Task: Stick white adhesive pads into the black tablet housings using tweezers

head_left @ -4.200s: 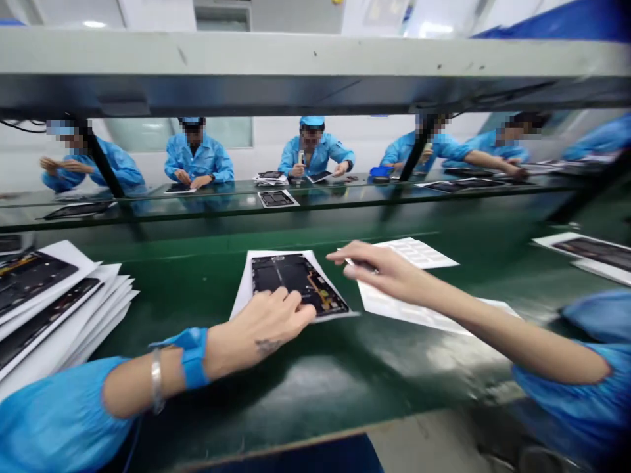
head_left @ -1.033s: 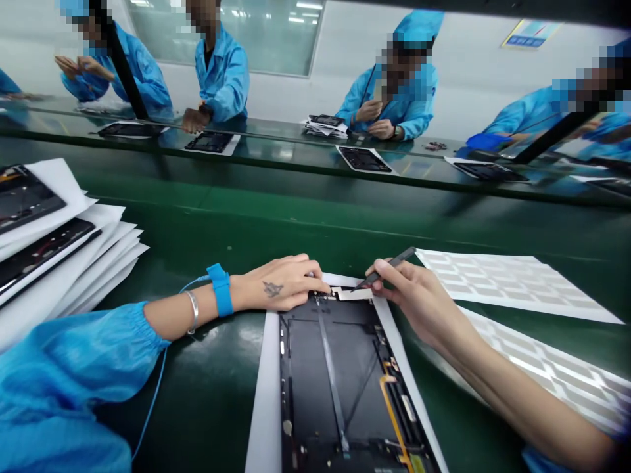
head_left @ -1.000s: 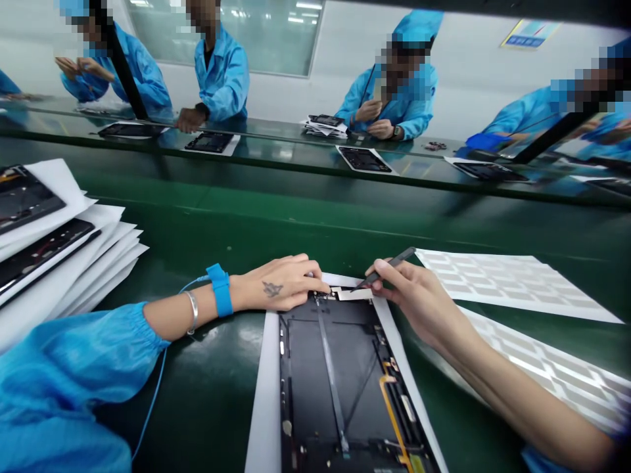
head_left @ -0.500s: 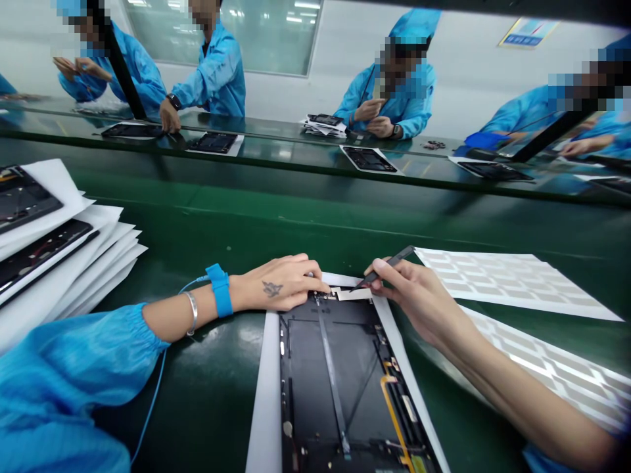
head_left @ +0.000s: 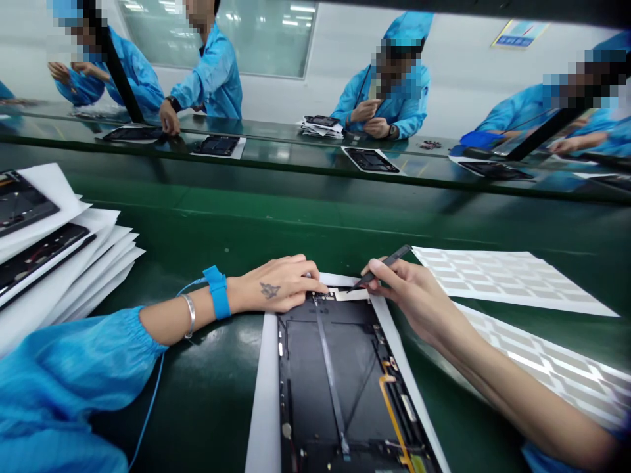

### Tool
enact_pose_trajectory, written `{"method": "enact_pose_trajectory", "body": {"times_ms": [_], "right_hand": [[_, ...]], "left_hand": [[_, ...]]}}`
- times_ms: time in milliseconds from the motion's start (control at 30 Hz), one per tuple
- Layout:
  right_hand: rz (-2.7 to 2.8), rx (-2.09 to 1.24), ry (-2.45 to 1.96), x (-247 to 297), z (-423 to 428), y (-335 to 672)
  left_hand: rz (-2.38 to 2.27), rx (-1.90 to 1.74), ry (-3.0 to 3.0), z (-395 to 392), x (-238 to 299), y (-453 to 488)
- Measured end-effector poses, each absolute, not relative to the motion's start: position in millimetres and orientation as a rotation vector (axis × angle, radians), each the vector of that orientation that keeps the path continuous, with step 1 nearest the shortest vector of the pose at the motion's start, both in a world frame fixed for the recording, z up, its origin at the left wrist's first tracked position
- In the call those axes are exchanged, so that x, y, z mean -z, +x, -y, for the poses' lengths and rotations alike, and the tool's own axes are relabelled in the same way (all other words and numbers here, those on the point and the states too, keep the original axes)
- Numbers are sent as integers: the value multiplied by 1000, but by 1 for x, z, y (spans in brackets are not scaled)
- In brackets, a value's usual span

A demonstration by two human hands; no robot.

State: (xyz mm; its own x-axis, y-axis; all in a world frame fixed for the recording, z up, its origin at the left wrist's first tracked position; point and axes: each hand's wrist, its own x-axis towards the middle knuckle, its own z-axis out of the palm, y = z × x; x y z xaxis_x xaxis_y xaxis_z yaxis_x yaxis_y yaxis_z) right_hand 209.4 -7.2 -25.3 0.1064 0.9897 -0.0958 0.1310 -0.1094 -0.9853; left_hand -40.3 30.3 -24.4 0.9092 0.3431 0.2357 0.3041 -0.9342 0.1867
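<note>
Grip of the right hand (head_left: 414,295) narrow, thumb and fingers pinched on slim black tweezers (head_left: 387,264), tip down at a small white strip (head_left: 348,295) along the top edge of a flat black tablet-shaped panel with an orange flex cable (head_left: 328,381). Left hand (head_left: 280,284) open, palm down, fingertips pressing beside that strip. Panel lying on a white paper sheet (head_left: 263,394) on the green table (head_left: 202,407), between both forearms; white label sheets (head_left: 507,279) just to the right.

Matt black tablet casing (head_left: 305,368)
</note>
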Motion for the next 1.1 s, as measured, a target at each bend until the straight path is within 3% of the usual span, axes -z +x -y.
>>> {"method": "enact_pose_trajectory", "body": {"times_ms": [333,567,1100], "right_hand": [[1321,-1077,-1442,25,5,209],[1493,-727,-1519,25,13,213],[1987,-378,-1018,28,28,202]], "left_hand": [[-507,-349,2909,-31,24,-39],[-486,-326,2918,-34,24,-40],[-492,-350,2917,-32,25,-40]]}}
